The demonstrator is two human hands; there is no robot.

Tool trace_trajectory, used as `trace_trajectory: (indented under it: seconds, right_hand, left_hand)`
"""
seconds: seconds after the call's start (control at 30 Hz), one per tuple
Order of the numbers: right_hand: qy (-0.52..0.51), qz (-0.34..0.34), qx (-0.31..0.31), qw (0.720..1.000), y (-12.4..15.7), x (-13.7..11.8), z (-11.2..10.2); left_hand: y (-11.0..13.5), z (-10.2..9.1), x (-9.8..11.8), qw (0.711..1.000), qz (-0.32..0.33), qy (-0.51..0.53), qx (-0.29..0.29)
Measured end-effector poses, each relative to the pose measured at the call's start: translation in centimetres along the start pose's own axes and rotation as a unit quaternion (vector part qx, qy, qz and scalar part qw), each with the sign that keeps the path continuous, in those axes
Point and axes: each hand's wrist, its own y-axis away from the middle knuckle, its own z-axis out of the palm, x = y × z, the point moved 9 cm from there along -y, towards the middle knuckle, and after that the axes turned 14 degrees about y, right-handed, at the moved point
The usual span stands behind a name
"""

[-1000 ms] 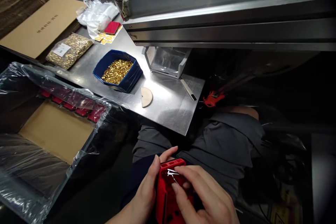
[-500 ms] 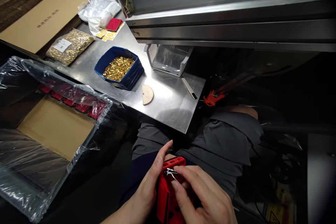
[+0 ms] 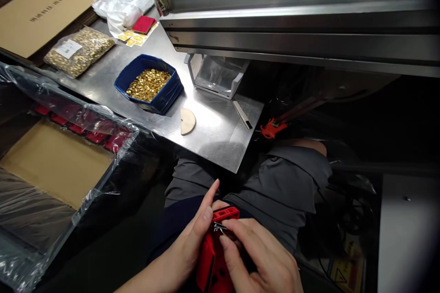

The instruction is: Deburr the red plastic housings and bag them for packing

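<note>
In the head view, read as a clock face, the red part (image 3: 206, 258) is at 6 o'clock, tilted, its slotted end upward, above the person's lap. The left hand (image 3: 190, 240), between 6 and 7, holds the part's left side, its thumb by the slotted end and one finger stretched out straight. The right hand (image 3: 266, 256), between 5 and 6, has thumb and forefinger nearly together, pinching thin silvery metal pieces (image 3: 219, 227) just below that end; how many pieces there are, I cannot tell.

Near the centre at 9 o'clock, a pale half-round piece (image 3: 187, 122) lies on the metal table (image 3: 220, 146). Beyond it at 10 stands a blue bin (image 3: 177, 90) holding small gold-coloured pieces (image 3: 148, 84). Further out, between 9 and 10, lies a labelled clear bag (image 3: 84, 48) of similar pieces. A grey tray (image 3: 237, 86) with clear plastic inside is at 12, partly under a metal beam (image 3: 302, 23). A slim white-handled tool (image 3: 242, 113) is at 2, near the table's edge, and an orange object (image 3: 272, 128) at 3. Between 8 and 9, a plastic-lined box (image 3: 58, 162) holds a row of red parts (image 3: 94, 137) along its far side.
</note>
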Motion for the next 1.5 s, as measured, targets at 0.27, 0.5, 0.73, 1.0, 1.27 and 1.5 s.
trace_trajectory:
  seconds: [0.27,0.5,0.73,1.0,1.27,1.5]
  right_hand:
    - [-0.025,0.030,-0.023,0.999,-0.3,0.4,0.5]
    - [-0.079,0.175,0.000,0.981,-0.7,5.2,-0.6]
    - [-0.055,0.216,0.014,0.975,-6.7,11.0,3.2]
    - [0.094,0.147,-0.071,0.982,-10.7,12.5,5.9]
    - [-0.056,0.186,-0.058,0.979,-7.3,11.4,2.5]
    - [-0.092,0.167,-0.100,0.976,-2.2,5.9,-0.4]
  left_hand:
    - [-0.7,-0.9,-0.9,0.995,-0.010,0.090,0.048]
    - [-0.9,-0.9,-0.7,0.982,-0.032,0.170,0.078]
    - [-1.1,-0.3,-0.5,0.975,-0.067,0.211,0.022]
    - [-0.9,-0.3,-0.1,0.968,-0.056,0.241,-0.028]
    - [-1.5,-0.9,-0.4,0.964,-0.069,0.255,-0.004]
    - [-0.7,-1.0,0.9,0.984,-0.007,0.170,-0.062]
